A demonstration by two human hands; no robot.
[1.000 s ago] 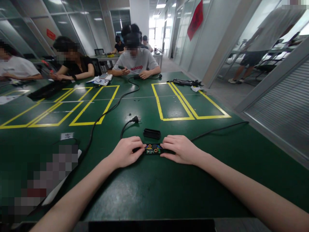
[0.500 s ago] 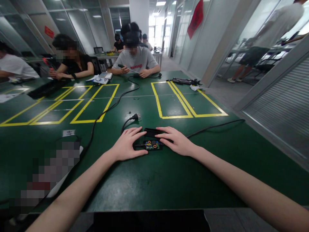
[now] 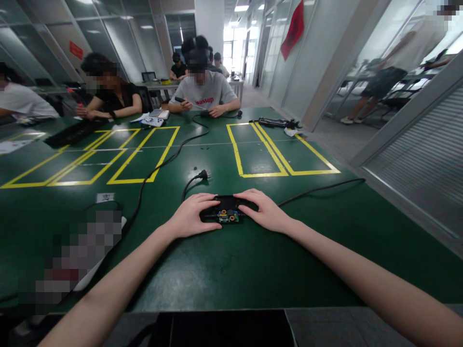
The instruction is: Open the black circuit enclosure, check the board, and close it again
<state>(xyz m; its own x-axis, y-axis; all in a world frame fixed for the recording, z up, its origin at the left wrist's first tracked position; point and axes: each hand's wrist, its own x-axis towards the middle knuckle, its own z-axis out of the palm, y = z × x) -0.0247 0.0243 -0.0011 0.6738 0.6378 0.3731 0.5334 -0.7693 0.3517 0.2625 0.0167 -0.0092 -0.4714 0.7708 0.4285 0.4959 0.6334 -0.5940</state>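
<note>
A small power adapter's open lower case [image 3: 229,218] lies on the green table, its circuit board and copper-wound coils showing. Just behind it, a black plastic cover [image 3: 227,202] stands tilted between my two hands. The fingertips of my left hand [image 3: 191,215] are at the cover's left end, while its thumb reaches along the near left edge of the lower case. My right hand [image 3: 265,212] has the cover's right end between its thumb and fingers. A black cord from the adapter runs partly hidden behind each hand.
A two-pin plug [image 3: 204,175] lies beyond my left hand. On the left are a blurred power strip [image 3: 85,246] and its long black cable [image 3: 144,178]. Yellow tape [image 3: 264,175] marks the table's far part. Across it, a co-worker [image 3: 204,89] holds a screwdriver.
The black cover has tipped up towards me against the lower case. Both hands have closed in slightly around it, with the right fingers now at its right end.
</note>
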